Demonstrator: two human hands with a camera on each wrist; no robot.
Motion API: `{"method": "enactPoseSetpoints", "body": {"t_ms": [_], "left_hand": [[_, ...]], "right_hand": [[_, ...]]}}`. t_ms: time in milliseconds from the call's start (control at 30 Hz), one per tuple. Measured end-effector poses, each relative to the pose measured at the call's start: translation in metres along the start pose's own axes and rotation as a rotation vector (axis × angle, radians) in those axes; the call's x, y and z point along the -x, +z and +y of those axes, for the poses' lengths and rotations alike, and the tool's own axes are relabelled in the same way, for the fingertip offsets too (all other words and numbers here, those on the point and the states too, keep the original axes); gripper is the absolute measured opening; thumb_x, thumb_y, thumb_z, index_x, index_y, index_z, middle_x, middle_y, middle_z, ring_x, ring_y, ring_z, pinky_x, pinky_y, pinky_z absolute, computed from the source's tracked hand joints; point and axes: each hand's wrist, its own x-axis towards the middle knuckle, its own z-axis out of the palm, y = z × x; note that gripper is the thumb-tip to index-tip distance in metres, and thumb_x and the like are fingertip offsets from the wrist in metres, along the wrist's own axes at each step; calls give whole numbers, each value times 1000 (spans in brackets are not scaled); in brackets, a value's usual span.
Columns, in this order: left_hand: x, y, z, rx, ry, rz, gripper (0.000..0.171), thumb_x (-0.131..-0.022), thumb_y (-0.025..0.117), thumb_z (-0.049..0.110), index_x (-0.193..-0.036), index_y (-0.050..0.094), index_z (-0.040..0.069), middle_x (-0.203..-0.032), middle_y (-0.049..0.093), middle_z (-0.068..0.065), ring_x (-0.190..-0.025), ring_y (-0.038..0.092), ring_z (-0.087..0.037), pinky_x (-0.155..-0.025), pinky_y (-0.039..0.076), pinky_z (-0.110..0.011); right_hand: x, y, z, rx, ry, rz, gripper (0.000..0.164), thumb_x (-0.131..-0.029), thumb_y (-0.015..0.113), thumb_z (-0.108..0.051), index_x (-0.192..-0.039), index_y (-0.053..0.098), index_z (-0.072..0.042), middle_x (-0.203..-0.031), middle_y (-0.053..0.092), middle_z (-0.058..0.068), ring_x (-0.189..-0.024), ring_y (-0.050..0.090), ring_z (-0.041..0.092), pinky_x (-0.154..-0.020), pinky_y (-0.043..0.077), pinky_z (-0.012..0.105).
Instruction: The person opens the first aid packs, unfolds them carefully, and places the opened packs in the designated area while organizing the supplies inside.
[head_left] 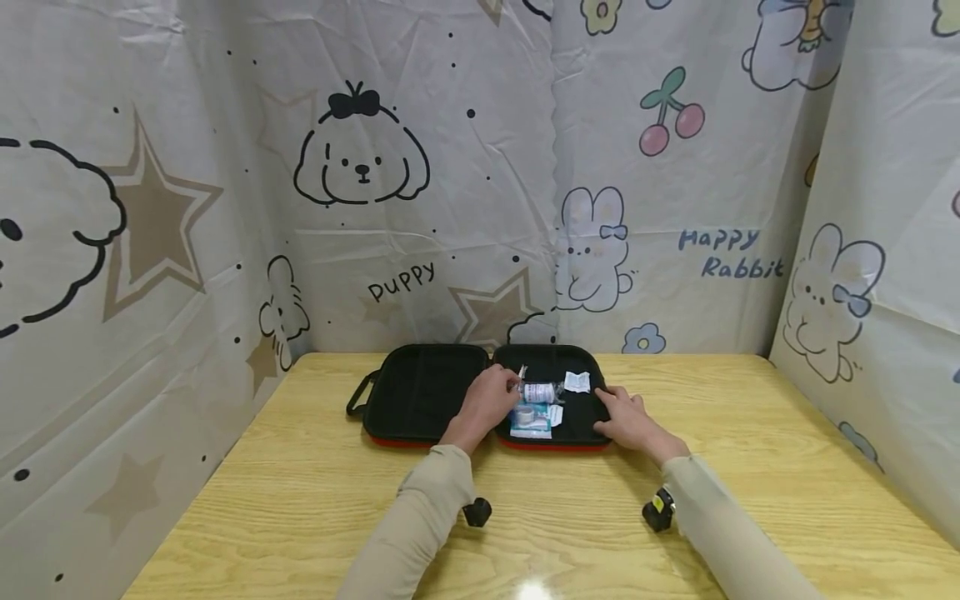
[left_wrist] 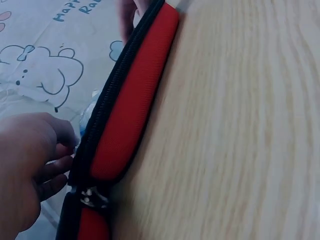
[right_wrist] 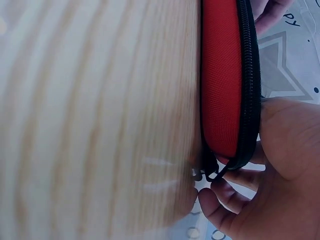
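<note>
A zip case with a black inside and red outside lies unfolded, its left half (head_left: 431,392) bare and its right half (head_left: 581,425) holding small items. Among them are a clear-wrapped white roll (head_left: 538,392), a light-blue and white packet (head_left: 531,423) and a small white packet (head_left: 577,382). My left hand (head_left: 489,396) reaches over the case's middle, fingertips beside the wrapped roll; I cannot tell whether they pinch anything. At the right end, my right hand (head_left: 630,417) grips the case's edge, its fingers (right_wrist: 232,197) curled round the corner by the zip pull (right_wrist: 212,175).
A wooden table (head_left: 570,517) carries the case near its back edge. A black carry handle (head_left: 360,393) sticks out from the case's left side. Printed cloth (head_left: 450,167) hangs behind and on both sides. Small black devices (head_left: 477,512) sit at the wrists.
</note>
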Motion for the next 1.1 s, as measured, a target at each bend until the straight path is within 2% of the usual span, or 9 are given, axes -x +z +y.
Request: {"method": "enactPoseSetpoints", "body": {"t_ms": [133, 267, 467, 800, 1100], "left_hand": [[0, -8, -6, 112, 20, 88, 18, -94, 64, 12, -105, 77, 8, -91, 64, -3, -75, 54, -14, -69, 49, -26], [2, -18, -12, 177, 45, 162, 17, -93, 63, 11, -102, 78, 8, -91, 65, -4, -75, 57, -15, -70, 51, -28], [8, -35, -22, 235, 52, 202, 16, -94, 64, 11, -101, 78, 10, -93, 64, -4, -80, 60, -16, -75, 53, -30], [21, -67, -45, 248, 36, 208, 15, -94, 64, 10, -100, 78, 9, -95, 62, -6, -81, 57, -18, -74, 50, -32], [38, -97, -87, 237, -28, 194, 16, -95, 65, 11, -104, 77, 10, -98, 63, -8, -83, 65, -21, -78, 54, -37]], "right_hand": [[1, -1, -1, -3, -1, 0, 66, -89, 64, -14, -146, 39, 10, -148, 32, 36, -114, 39, 49, -100, 36, 59], [0, -1, -1, 0, 10, -9, 66, -90, 63, -14, -147, 38, 9, -149, 31, 36, -115, 39, 48, -100, 36, 59], [-1, -2, 1, -4, 20, -17, 66, -90, 64, -14, -147, 38, 9, -149, 30, 36, -114, 38, 48, -100, 36, 60], [1, 1, 2, -15, 25, -6, 66, -91, 63, -15, -147, 38, 8, -150, 31, 35, -114, 38, 47, -100, 36, 59], [0, 0, -1, -17, 11, -7, 66, -90, 63, -14, -147, 38, 9, -149, 31, 36, -114, 39, 49, -100, 35, 60]]}}
